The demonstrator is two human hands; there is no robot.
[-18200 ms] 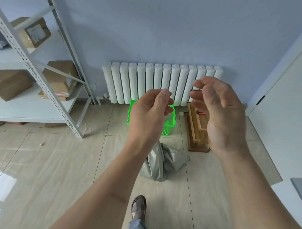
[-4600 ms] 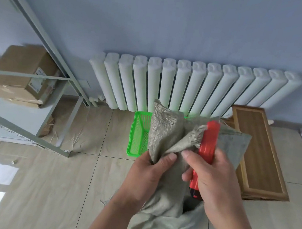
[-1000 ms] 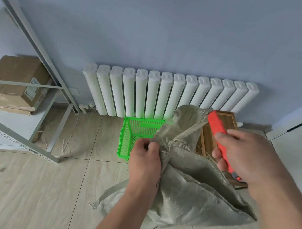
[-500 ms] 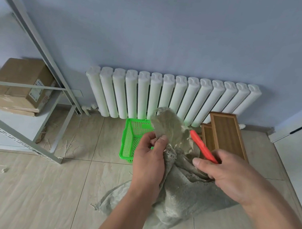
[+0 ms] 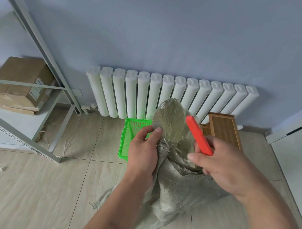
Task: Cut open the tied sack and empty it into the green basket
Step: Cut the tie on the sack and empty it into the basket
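- One sack (image 5: 173,189), grey-green woven, held up in front of the radiator (image 5: 169,97); its bottom sags toward the floor, frayed mouth fans out at the top.
- Left hand (image 5: 142,151) closed around the bunched neck of the sack, thumb and fingers pinching the cloth just under the fanned top.
- Right hand (image 5: 223,167) closed around one red cutter (image 5: 199,135), which slants up and left, its upper end beside the fanned sack top. Cannot tell if a blade is out.
- One green basket (image 5: 127,140) on the floor just in front of the radiator, partly hidden behind left hand and sack; the visible part shows only green mesh.
- Two wooden trays (image 5: 224,129) on the floor at the right end of the radiator, one overlapping the other.
- One metal shelf rack (image 5: 45,52) left of the radiator, with one cardboard box (image 5: 19,81) fully in view on it; other box edges cut off by the frame.
- Loose straw bits on the tiles left of the radiator, under the rack.
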